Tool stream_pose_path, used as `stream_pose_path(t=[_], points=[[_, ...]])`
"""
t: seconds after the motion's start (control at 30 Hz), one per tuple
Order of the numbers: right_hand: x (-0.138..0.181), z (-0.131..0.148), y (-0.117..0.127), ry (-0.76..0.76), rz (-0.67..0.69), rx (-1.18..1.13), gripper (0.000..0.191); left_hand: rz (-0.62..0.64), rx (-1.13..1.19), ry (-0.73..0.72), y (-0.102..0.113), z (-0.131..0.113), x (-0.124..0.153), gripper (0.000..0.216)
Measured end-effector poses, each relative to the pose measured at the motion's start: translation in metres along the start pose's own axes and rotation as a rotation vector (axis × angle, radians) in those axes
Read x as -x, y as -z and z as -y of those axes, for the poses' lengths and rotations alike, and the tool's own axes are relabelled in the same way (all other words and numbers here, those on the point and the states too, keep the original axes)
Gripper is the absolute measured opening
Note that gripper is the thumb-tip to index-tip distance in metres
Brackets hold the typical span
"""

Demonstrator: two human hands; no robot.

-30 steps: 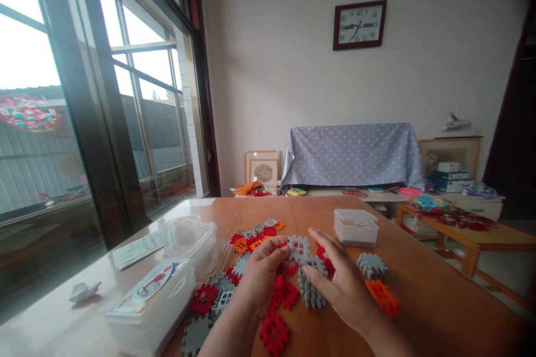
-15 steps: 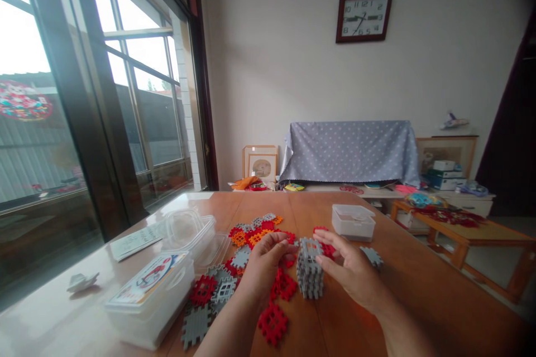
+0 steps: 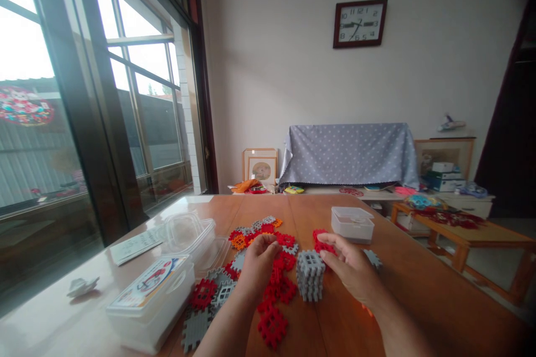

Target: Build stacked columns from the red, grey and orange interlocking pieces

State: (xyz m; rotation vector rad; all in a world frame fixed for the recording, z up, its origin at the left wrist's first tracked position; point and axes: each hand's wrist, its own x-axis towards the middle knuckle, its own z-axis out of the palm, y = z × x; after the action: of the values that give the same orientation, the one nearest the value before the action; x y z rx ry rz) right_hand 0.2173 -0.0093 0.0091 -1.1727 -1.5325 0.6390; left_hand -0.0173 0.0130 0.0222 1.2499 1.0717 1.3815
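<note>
A stack of grey notched plastic tiles (image 3: 310, 281) stands upright on the table between my two hands. My left hand (image 3: 260, 259) is left of it, above a loose pile of tiles, with fingers curled and thumb and fingertips together. Whatever they may hold is hidden. Red interlocking tiles (image 3: 272, 326) lie below that hand and reach toward me. My right hand (image 3: 347, 259) is open, fingers stretched out and thumb apart, close to the stack's right side. Its fingertips are by some red tiles (image 3: 320, 236) behind the stack; contact is unclear.
A clear lidded box (image 3: 352, 226) stands at the back right, with a grey tile (image 3: 372, 258) nearby. Left are a labelled plastic box (image 3: 151, 312), a clear container (image 3: 188, 237), papers (image 3: 136, 246) and a crumpled wrapper (image 3: 82, 286). An orange bit (image 3: 367, 310) shows by my right wrist.
My left hand has drawn slightly left, away from the stack. My right hand has moved slightly right, so the stack's top now shows clearly. The camera has tilted up a little.
</note>
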Motion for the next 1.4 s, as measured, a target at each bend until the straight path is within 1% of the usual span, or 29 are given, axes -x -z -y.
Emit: stream_pose_path(t=[0.13,0.23,0.33,0.47,0.57,0.67,0.77,0.83,0.97,1.1,1.27,1.4], points=[[-0.004,-0.003,-0.004,-0.014,-0.08,-0.056,0.044,-0.009,-0.089,-0.021,0.0,0.011,-0.007,0.028],[-0.004,-0.001,-0.006,-0.02,-0.156,-0.015,0.046,0.027,-0.112,-0.022,-0.003,0.018,-0.008,0.026],[-0.003,0.004,-0.007,-0.013,-0.251,0.034,0.046,0.059,-0.182,-0.062,-0.002,0.025,-0.01,0.022],[-0.001,0.008,-0.009,-0.01,-0.343,0.066,0.047,-0.005,-0.443,-0.172,0.005,0.033,-0.016,0.019],[0.001,0.012,-0.012,-0.011,-0.366,0.086,0.05,-0.028,-0.663,-0.177,0.005,0.031,-0.019,0.017],[0.003,0.019,-0.013,-0.002,-0.378,0.095,0.05,0.024,-0.885,-0.161,-0.002,0.023,-0.022,0.015],[0.004,0.023,-0.013,0.008,-0.396,0.074,0.05,0.133,-1.124,-0.147,-0.013,0.013,-0.031,0.015],[0.004,0.023,-0.013,0.019,-0.407,0.051,0.052,0.193,-1.235,-0.133,-0.02,0.01,-0.042,0.018],[0.002,0.015,-0.014,0.009,-0.417,0.025,0.052,0.262,-1.324,-0.11,-0.032,0.017,-0.062,0.018],[-0.001,0.008,-0.017,-0.007,-0.423,0.015,0.049,0.309,-1.398,-0.097,-0.039,0.03,-0.073,0.017],[-0.001,0.008,-0.017,0.0,-0.416,0.005,0.048,0.307,-1.438,-0.132,-0.041,0.043,-0.084,0.024],[0.0,0.01,-0.017,0.001,-0.413,0.002,0.047,0.281,-1.433,-0.152,-0.042,0.048,-0.092,0.023]])
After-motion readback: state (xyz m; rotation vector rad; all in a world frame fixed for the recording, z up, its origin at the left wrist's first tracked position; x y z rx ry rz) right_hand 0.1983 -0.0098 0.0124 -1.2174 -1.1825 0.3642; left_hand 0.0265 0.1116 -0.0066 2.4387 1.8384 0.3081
